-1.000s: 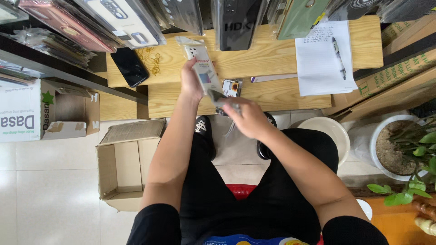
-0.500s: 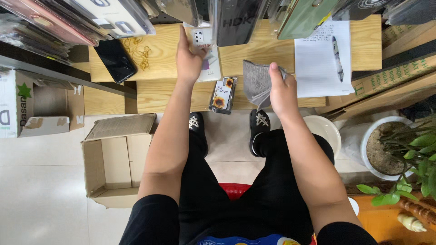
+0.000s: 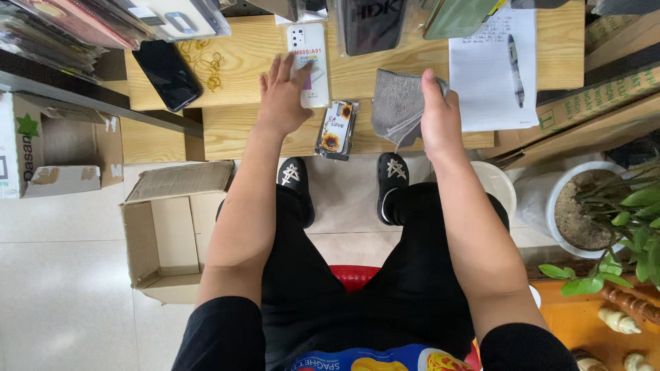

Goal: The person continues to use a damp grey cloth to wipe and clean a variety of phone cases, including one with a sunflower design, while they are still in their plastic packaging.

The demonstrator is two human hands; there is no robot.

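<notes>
My left hand (image 3: 282, 96) lies flat and open on the wooden table (image 3: 234, 134), its fingertips resting on a clear phone case in a plastic sleeve (image 3: 309, 58). My right hand (image 3: 440, 117) grips a folded grey cloth (image 3: 397, 103) above the table's front edge. Between my hands lies a small phone case with a sunflower print (image 3: 335, 129).
A black phone (image 3: 167, 74) and yellow rubber bands (image 3: 205, 60) lie at the table's left. A written sheet with a pen (image 3: 496, 65) lies at the right. An open cardboard box (image 3: 172, 227) stands on the floor at left, a potted plant (image 3: 605, 206) at right.
The left hand has set the clear case down farther up the table and now rests on it. The right hand has lifted the grey cloth to the right.
</notes>
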